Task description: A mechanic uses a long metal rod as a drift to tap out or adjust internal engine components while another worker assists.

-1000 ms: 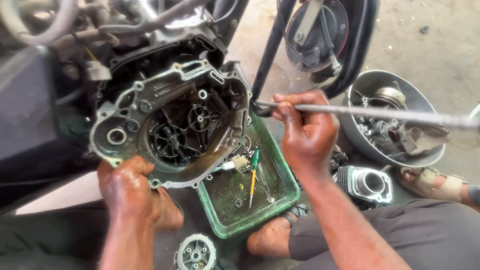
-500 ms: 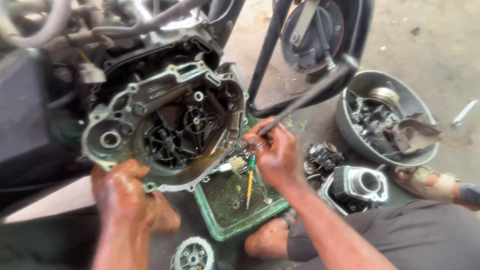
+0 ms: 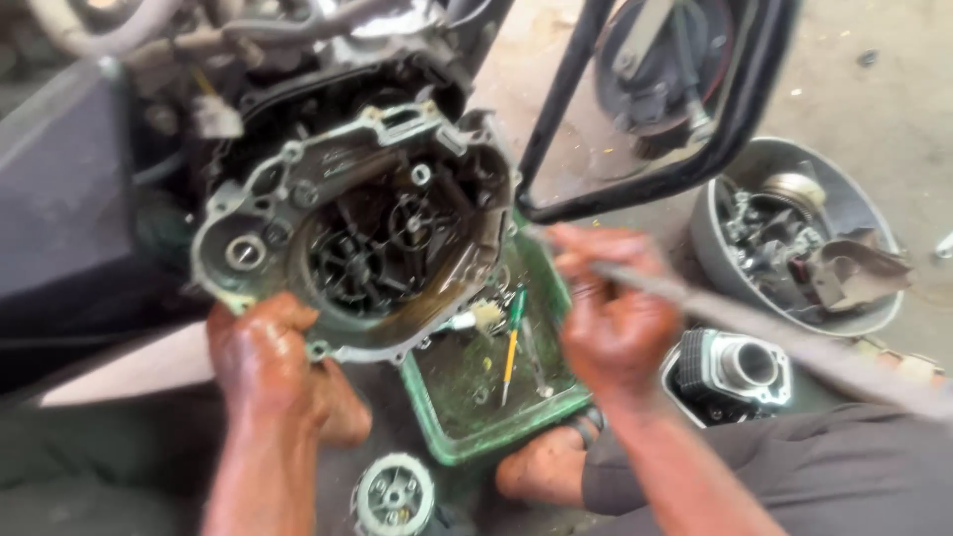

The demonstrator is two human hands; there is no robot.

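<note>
Fingers (image 3: pixel 596 298) of right hand (image 3: pixel 615 328) clenched around long metal rod (image 3: pixel 774 333), left hand (image 3: pixel 263 352) gripping open engine case (image 3: pixel 367 228) edge above green tray (image 3: pixel 476 437), mid-disassembly, steady aiming needed.

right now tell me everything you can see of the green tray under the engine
The green tray is a shallow rectangular plastic bin, grimy and wet with oily residue. It sits on the ground below the open engine case, its far end tucked under the case. Inside lie a screwdriver with a green and yellow handle, a small brush and a few small bits too blurred to name. The right hand hovers over its right edge, holding a long metal rod. A foot rests by its near corner.
</note>
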